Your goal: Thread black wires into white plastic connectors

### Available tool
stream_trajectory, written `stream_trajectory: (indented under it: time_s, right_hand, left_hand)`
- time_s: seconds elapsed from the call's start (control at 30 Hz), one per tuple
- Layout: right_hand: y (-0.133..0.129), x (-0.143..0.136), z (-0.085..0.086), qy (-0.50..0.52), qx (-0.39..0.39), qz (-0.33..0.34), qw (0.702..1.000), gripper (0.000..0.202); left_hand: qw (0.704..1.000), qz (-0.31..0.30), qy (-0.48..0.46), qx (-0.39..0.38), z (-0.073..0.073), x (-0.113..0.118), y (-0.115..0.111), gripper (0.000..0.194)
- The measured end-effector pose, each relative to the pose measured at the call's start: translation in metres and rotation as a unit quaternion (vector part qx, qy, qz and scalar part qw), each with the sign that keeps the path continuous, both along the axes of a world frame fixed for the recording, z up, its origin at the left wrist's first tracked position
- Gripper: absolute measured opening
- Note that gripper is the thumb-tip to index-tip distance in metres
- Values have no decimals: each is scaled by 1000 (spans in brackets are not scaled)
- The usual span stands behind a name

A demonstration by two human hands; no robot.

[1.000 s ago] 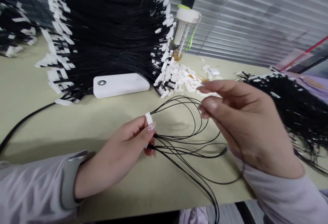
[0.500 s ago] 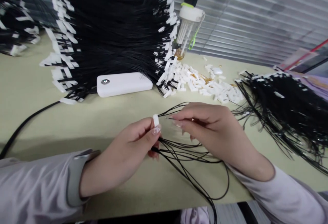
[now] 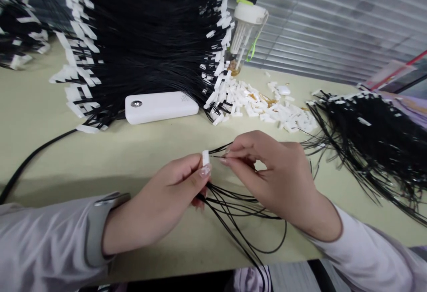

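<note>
Between thumb and forefinger, my left hand (image 3: 173, 189) grips a white connector housing (image 3: 205, 156), held upright. Several black wires (image 3: 230, 200) run from my left fingers and loop down over the table edge. My right hand (image 3: 267, 167) pinches a single thin black wire (image 3: 218, 156) just right of the housing. The wire's bare metal tip points at the housing's right side; whether it touches cannot be made out. Other black wires leave the top of the housing and pass behind my right fingers.
A large stack of black cables with white connectors (image 3: 150, 38) stands at the back, a white power bank (image 3: 162, 107) before it. Loose white housings (image 3: 260, 105) lie in a pile near a clear bottle (image 3: 245, 34). Another black wire bundle (image 3: 373, 136) lies at right.
My right hand has moved slightly left and turned, bringing the wire tip nearer the housing. My left hand still holds the housing. The hanging wire loop has shifted left.
</note>
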State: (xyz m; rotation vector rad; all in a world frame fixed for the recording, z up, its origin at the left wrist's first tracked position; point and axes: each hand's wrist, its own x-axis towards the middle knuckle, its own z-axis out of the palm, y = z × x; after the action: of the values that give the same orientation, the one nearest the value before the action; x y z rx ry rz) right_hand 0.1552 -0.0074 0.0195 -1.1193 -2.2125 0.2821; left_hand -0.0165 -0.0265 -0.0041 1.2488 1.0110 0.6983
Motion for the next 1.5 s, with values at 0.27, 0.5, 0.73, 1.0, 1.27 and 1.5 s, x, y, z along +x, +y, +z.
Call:
stream_trajectory:
  time_s: [0.27,0.5,0.73,1.0,1.27,1.5]
  right_hand:
    - [1,1,1,-81,76,-3,994,7]
    - [0,5,-3,-135,118,36,983,14]
    - [5,5,3,-183,244,138,942,12]
    - [4,1,6,-174,282,161,930,15]
    - [6,5,3,-225,334,197,894,9]
    - [8,4,1,-163,341,226,898,7]
  left_hand:
    - [1000,11,-15,-11,-3,0,-1,23]
    - [1000,3,-7,-5,-2,0,0,25]
    - [1000,-9,3,18,5,1,2,24]
    - [999,-16,-37,-34,5,0,2,19]
    - [990,-14,-96,-100,3,-2,2,18]
    - [983,-37,-138,-117,-1,-6,5,20]
